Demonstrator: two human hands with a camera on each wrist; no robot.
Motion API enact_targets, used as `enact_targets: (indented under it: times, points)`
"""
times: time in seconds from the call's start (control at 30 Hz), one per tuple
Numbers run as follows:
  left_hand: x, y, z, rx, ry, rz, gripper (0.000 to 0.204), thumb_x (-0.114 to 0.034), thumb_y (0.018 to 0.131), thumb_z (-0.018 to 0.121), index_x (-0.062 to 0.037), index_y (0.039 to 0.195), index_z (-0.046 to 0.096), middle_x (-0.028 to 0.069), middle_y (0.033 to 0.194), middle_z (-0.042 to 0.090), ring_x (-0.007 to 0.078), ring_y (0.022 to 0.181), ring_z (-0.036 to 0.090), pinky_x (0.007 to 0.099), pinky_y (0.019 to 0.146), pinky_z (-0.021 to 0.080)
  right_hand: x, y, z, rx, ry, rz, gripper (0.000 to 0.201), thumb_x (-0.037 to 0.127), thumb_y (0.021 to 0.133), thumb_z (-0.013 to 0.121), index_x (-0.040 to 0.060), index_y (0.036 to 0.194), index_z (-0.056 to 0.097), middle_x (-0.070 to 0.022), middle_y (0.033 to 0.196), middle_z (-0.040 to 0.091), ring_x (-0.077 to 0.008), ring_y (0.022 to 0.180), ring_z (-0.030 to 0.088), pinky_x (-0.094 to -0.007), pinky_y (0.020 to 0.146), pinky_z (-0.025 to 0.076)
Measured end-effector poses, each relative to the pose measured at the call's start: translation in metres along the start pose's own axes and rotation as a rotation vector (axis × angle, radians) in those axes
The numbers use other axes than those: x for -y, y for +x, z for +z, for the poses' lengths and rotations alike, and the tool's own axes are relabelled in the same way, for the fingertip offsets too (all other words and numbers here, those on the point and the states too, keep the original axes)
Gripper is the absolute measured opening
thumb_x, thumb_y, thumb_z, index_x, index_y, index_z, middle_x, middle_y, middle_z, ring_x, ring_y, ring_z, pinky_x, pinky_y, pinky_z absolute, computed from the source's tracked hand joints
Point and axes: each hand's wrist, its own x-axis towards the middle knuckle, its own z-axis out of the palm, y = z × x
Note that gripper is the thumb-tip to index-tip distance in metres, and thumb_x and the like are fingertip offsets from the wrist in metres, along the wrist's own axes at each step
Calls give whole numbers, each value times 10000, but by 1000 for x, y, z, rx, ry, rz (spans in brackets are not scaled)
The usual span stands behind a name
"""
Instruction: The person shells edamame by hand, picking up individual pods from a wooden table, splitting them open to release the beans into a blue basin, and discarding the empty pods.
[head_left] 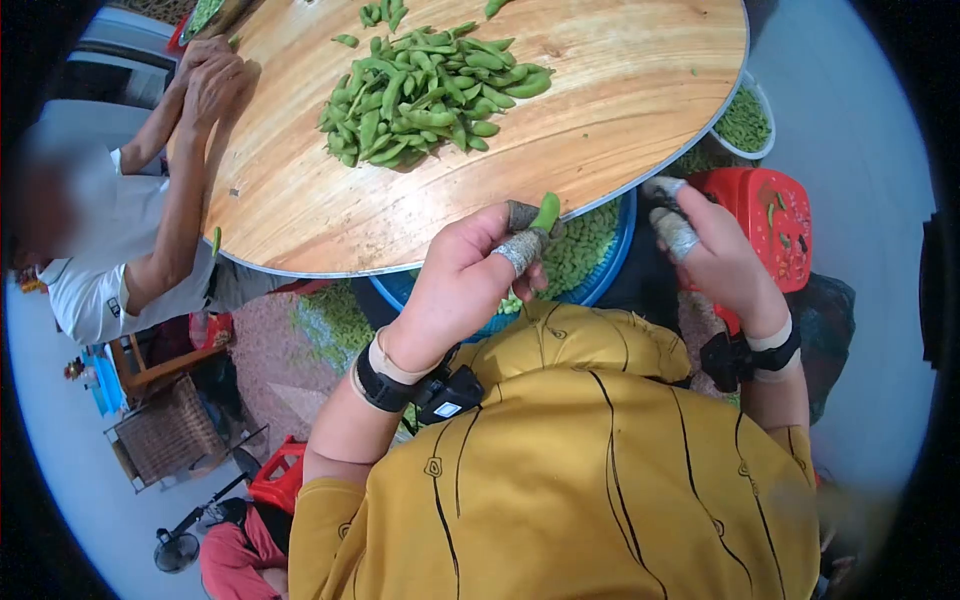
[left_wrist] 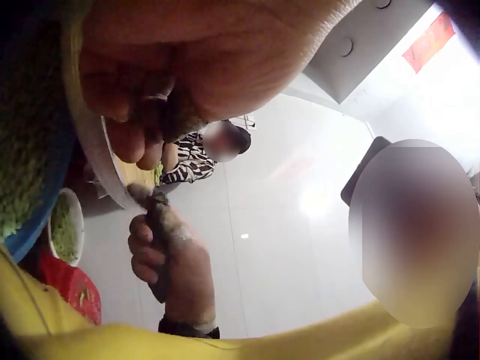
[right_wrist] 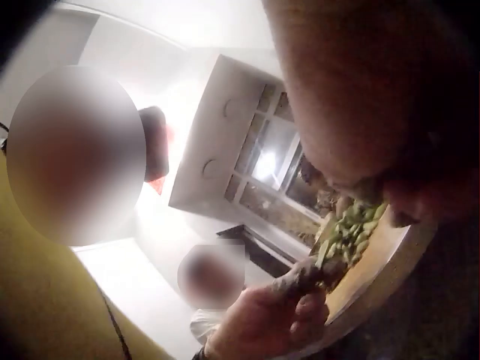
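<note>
A green pod point(head_left: 547, 213) is pinched between the wrapped thumb and fingers of the left hand point(head_left: 462, 272), just right of the frame's centre, near the edge of the tabletop point(head_left: 640, 90). At right of centre, the right hand point(head_left: 725, 250) is held well apart from the pod; whether anything is gripped there cannot be told. The pod is judged light, pliable and slightly slippery, with easily bruised contents, and should be gripped lightly near one end.
</note>
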Motion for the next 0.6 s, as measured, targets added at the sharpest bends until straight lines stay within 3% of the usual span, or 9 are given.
enact_targets:
  times: [0.03, 0.07, 0.17, 0.23, 0.33, 0.53, 0.6]
  points:
    - [-1, -1, 0, -4, 3, -1, 211, -100, 941, 498, -7, 1119, 563, 32, 774, 625, 81, 651, 564, 214, 584, 464, 14, 1, 6, 69, 120, 64, 337, 107, 931, 447, 22, 1255, 488, -13, 729, 535, -62, 510, 470, -208, 463, 388]
    - [-1, -2, 0, -4, -3, 3, 215, -100, 941, 499, -4, 1123, 563, 37, 784, 631, 82, 659, 565, 217, 595, 465, 18, 1, 11, 74, 158, -125, 344, 70, 906, 482, 2, 1244, 479, -119, 749, 604, -201, 669, 607, -317, 631, 484]
    - [0, -4, 2, -26, 6, 45, 219, -96, 938, 509, -1, 1125, 570, 41, 815, 639, 82, 677, 563, 220, 617, 467, 37, 0, 18, 87, 87, -184, 355, 66, 913, 467, 7, 1264, 466, -76, 706, 598, -159, 593, 589, -287, 567, 480]
    - [3, -6, 4, -41, 20, 82, 218, -93, 935, 517, -1, 1123, 577, 39, 835, 642, 82, 688, 560, 222, 628, 466, 47, 0, 16, 235, 353, -14, 373, 63, 911, 445, 22, 1282, 455, -40, 712, 600, -105, 525, 560, -249, 497, 465]
    - [8, -5, 5, -32, 166, 165, 223, -69, 920, 533, 0, 1124, 590, 29, 878, 640, 74, 731, 554, 225, 659, 467, 44, 2, 24, 260, 388, -30, 404, 46, 902, 423, 50, 1305, 446, -18, 724, 602, -63, 497, 533, -211, 455, 448]
    - [8, -7, 7, -38, 403, 277, 241, -14, 901, 527, 12, 1130, 597, 17, 899, 634, 63, 776, 553, 223, 681, 473, 48, 0, 25, 279, 495, 82, 404, 62, 934, 434, 68, 1337, 456, -5, 689, 564, -31, 465, 467, -177, 402, 384]
    - [7, -8, 6, -72, 631, 409, 221, -9, 898, 524, 13, 1103, 603, 20, 886, 632, 66, 772, 556, 232, 683, 478, 44, 3, 25, 310, 549, 85, 391, 72, 932, 436, 81, 1320, 471, 14, 679, 540, -30, 470, 454, -179, 399, 369]
